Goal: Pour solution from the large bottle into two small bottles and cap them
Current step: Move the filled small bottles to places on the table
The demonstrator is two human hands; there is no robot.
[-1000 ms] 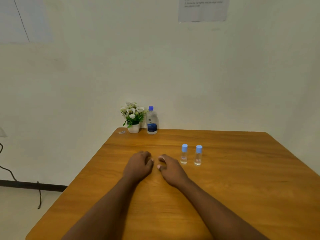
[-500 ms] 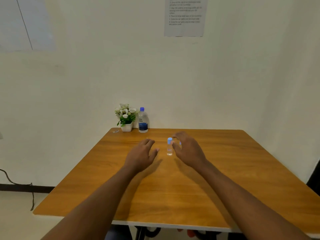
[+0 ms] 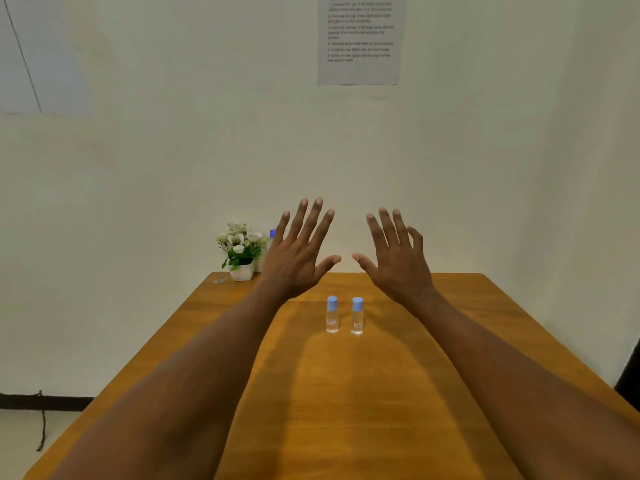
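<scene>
Overhead, two empty, spread hands, left [image 3: 294, 261] and right [image 3: 398, 261]; below, two capped small bottles [image 3: 332, 315], one table [image 3: 346, 393].

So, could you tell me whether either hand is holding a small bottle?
No, the left hand and right hand are raised, spread and empty.

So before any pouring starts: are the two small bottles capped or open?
Capped. Both small bottles stand upright on the table with light blue caps on; neither hand touches them.
</scene>
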